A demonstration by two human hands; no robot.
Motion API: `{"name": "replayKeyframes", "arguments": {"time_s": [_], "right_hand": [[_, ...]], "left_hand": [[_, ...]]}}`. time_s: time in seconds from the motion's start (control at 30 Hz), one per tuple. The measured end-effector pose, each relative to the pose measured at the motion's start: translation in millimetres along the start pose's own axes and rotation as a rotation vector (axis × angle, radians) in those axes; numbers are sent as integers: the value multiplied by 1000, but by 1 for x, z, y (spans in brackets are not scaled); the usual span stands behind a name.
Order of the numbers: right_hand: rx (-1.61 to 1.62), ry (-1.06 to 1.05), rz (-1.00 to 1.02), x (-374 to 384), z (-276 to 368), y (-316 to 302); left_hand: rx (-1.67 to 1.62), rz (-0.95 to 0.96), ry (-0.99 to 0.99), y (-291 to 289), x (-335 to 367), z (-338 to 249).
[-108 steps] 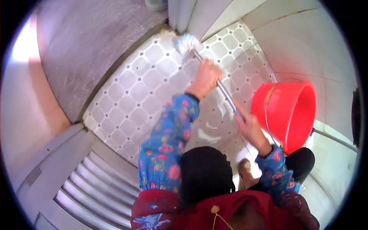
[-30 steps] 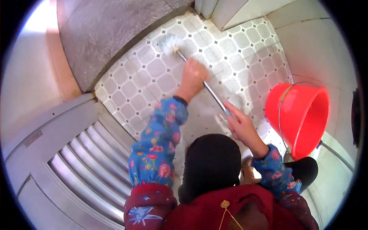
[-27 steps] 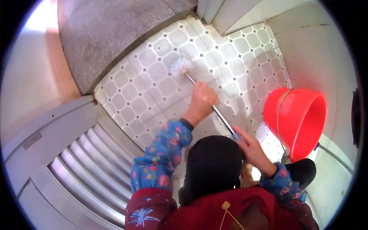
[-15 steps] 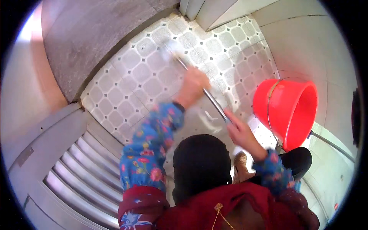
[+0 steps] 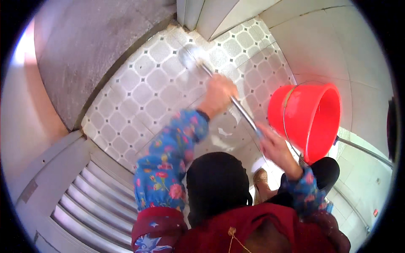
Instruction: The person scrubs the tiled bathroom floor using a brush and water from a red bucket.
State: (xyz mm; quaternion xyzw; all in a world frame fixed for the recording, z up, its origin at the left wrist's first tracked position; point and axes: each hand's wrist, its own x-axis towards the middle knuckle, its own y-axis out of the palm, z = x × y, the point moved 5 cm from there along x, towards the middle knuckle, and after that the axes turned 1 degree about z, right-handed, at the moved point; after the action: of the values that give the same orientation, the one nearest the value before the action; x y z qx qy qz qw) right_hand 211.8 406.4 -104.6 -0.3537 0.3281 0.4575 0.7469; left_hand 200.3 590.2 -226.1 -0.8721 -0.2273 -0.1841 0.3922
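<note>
A metal-handled tool (image 5: 244, 113) slants across the middle of the view, its blurred whitish head (image 5: 192, 58) against the patterned tile floor (image 5: 139, 92). The head is too smeared to tell whether it is a brush. My left hand (image 5: 218, 95) is closed around the upper shaft, nearer the head. Lower down, my right hand (image 5: 276, 145) grips the handle's bluish end. Floral blue sleeve covers (image 5: 162, 164) are on both forearms. Just right of my right hand stands a tilted red bucket (image 5: 291, 109) with a wire handle.
A louvred grey door (image 5: 101, 189) stands at the lower left. Along the upper left runs a raised grey sill (image 5: 101, 38). A tiled wall (image 5: 320, 42) closes the right side, with a metal pipe (image 5: 365, 152) beside the bucket. My shoe (image 5: 260, 179) rests below the handle.
Both hands and the tool have shifted slightly right across the floor, the head moving with them. The whole view has slid a little, so the bucket and door appear farther left.
</note>
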Motion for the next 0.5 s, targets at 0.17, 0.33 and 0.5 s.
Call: {"name": "replayKeyframes", "arguments": {"time_s": [0.17,0.33,0.5], "right_hand": [[-114,-243,-121,-18,-14,-22],[21,-307,-93,54,31,-21],[-197,-381,-200,-6,-29,-18]], "left_hand": [[-120,-86,14,18,7,-33],[7,-58,61,-1,56,32],[-195,-70,54,33,21,-21]]}}
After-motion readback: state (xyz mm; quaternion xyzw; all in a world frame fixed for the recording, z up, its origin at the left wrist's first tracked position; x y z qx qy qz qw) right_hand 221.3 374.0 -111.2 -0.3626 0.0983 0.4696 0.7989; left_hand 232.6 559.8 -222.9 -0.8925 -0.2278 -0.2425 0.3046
